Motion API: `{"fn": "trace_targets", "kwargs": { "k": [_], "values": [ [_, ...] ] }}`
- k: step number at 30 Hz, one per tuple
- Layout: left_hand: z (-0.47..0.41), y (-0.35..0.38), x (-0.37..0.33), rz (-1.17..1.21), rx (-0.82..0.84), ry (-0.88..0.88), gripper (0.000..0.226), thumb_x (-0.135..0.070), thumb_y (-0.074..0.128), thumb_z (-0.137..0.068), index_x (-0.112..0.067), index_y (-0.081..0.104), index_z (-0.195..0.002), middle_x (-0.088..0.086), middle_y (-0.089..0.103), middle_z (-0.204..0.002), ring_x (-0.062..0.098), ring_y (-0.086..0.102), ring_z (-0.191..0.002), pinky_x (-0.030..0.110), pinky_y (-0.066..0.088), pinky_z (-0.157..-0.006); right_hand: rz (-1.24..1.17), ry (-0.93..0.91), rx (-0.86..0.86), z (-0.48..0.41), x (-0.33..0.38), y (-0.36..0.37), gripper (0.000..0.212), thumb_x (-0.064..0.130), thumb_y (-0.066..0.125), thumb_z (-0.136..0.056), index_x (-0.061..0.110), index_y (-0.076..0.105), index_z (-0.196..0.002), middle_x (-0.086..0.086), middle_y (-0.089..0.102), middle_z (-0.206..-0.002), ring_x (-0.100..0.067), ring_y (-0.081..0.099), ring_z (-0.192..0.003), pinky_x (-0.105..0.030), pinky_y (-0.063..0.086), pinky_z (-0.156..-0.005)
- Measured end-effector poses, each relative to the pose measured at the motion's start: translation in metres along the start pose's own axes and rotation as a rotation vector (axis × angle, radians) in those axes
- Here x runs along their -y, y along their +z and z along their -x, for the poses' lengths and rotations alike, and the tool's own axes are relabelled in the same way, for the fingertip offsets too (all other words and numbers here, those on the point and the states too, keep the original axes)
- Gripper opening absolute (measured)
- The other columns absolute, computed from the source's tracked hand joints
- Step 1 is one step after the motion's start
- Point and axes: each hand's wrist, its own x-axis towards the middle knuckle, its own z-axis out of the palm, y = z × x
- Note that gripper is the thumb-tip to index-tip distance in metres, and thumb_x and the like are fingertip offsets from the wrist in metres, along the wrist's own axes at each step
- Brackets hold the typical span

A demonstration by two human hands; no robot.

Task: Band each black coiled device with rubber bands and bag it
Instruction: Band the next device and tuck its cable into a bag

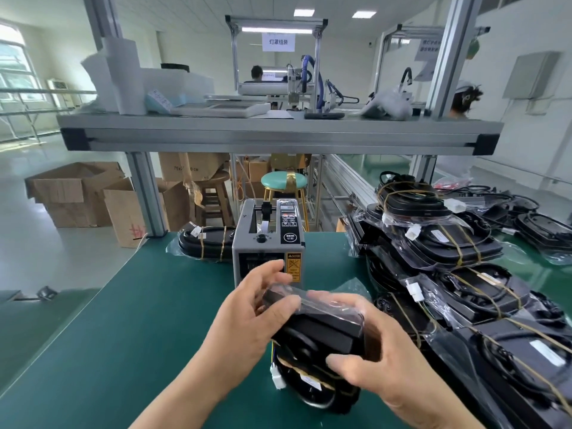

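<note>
Black device [322,332], clear bag [312,300], yellow-brown bands [312,371], white connector [277,376]; green mat [123,320]; grey dispenser [247,246].

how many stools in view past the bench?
2. A green stool stands just behind the tape dispenser. A wooden stool stands to the left of the green one. Others may be hidden further back.

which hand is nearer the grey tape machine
Left. The left hand holds the top of the bagged device right in front of the tape machine; the right hand grips it lower down, nearer the person.
</note>
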Motion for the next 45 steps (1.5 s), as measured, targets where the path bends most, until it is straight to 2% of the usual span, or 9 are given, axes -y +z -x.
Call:
{"fn": "trace_targets", "kwargs": {
  "k": [3,7,10,15,20,29,35,39,45],
  "values": [
    [0.003,-0.002,-0.003,0.067,0.112,0.019,0.061,-0.037,0.084,-0.066,-0.032,0.061,-0.122,-0.009,0.069,-0.118,0.009,0.066,-0.108,0.024,0.052,-0.093,0.069,0.035,0.005,0.001,0.003,-0.002,0.061,0.024,0.075,-0.07,0.041,0.058,-0.126,0.003,0.071,-0.117,-0.018,0.07,-0.104,-0.036,0.055,-0.096],
    [0.005,-0.006,-0.015,-0.072,0.135,0.11,0.047,-0.038,0.084,-0.061,-0.039,0.067,-0.104,-0.017,0.06,-0.129,0.013,0.062,-0.115,0.043,0.05,-0.1,0.086,0.038,-0.01,0.001,0.006,0.0,0.058,0.031,0.077,-0.071,0.04,0.059,-0.126,0.003,0.071,-0.119,-0.017,0.068,-0.109,-0.041,0.054,-0.098],
    [0.005,-0.01,-0.022,-0.287,0.178,0.228,0.035,-0.045,0.079,-0.066,-0.039,0.07,-0.099,-0.024,0.051,-0.136,0.005,0.053,-0.125,0.032,0.041,-0.102,0.084,0.017,-0.038,0.0,0.003,0.001,0.057,0.033,0.076,-0.074,0.036,0.059,-0.129,0.006,0.068,-0.125,-0.015,0.065,-0.116,-0.034,0.051,-0.099],
    [-0.002,-0.008,-0.032,-0.435,0.103,0.357,0.006,-0.027,0.07,-0.081,-0.028,0.075,-0.08,-0.016,0.063,-0.106,0.008,0.062,-0.102,0.013,0.043,-0.083,0.085,0.032,-0.031,-0.004,0.0,0.001,0.065,0.037,0.08,-0.067,0.048,0.057,-0.126,0.01,0.068,-0.124,-0.011,0.066,-0.113,-0.032,0.052,-0.096],
    [-0.022,-0.012,-0.05,-0.797,0.232,0.733,0.007,-0.012,0.07,-0.09,-0.01,0.074,-0.085,-0.003,0.064,-0.082,0.016,0.062,-0.076,0.037,0.05,-0.069,0.124,0.038,-0.058,-0.009,0.003,0.003,0.061,0.034,0.078,-0.067,0.051,0.058,-0.122,0.014,0.071,-0.117,-0.006,0.067,-0.109,-0.03,0.051,-0.098],
    [-0.043,-0.022,-0.059,-0.742,0.294,0.681,0.007,-0.013,0.068,-0.091,-0.011,0.075,-0.09,-0.006,0.062,-0.084,0.007,0.061,-0.079,0.027,0.052,-0.07,0.136,0.104,-0.024,-0.013,0.008,-0.004,0.064,0.029,0.073,-0.068,0.045,0.057,-0.128,0.016,0.073,-0.11,-0.005,0.069,-0.1,-0.021,0.054,-0.087],
    [-0.052,-0.026,-0.037,-0.365,0.112,0.408,0.005,-0.022,0.072,-0.088,-0.02,0.075,-0.086,-0.008,0.069,-0.082,0.007,0.065,-0.08,0.015,0.048,-0.072,0.128,0.123,-0.107,-0.015,0.002,-0.005,0.07,0.042,0.075,-0.056,0.052,0.059,-0.122,0.023,0.073,-0.103,0.001,0.07,-0.092,-0.008,0.05,-0.077],
    [-0.07,-0.034,0.014,0.03,-0.395,-0.182,0.02,-0.026,0.064,-0.095,-0.018,0.076,-0.081,-0.002,0.069,-0.071,0.008,0.06,-0.064,0.02,0.052,-0.06,0.006,0.144,-0.337,-0.012,-0.004,-0.004,0.057,0.036,0.082,-0.059,0.044,0.066,-0.113,0.014,0.076,-0.096,-0.006,0.073,-0.089,-0.025,0.055,-0.08],
    [-0.087,-0.011,0.065,0.428,-0.469,-0.699,0.017,-0.02,0.069,-0.092,-0.011,0.069,-0.078,-0.006,0.062,-0.05,0.001,0.05,-0.036,0.016,0.04,-0.035,-0.114,0.145,-0.46,-0.007,-0.007,0.01,0.05,0.015,0.087,-0.069,0.033,0.067,-0.112,0.01,0.077,-0.092,-0.007,0.074,-0.081,-0.014,0.055,-0.067]
  ]
}}
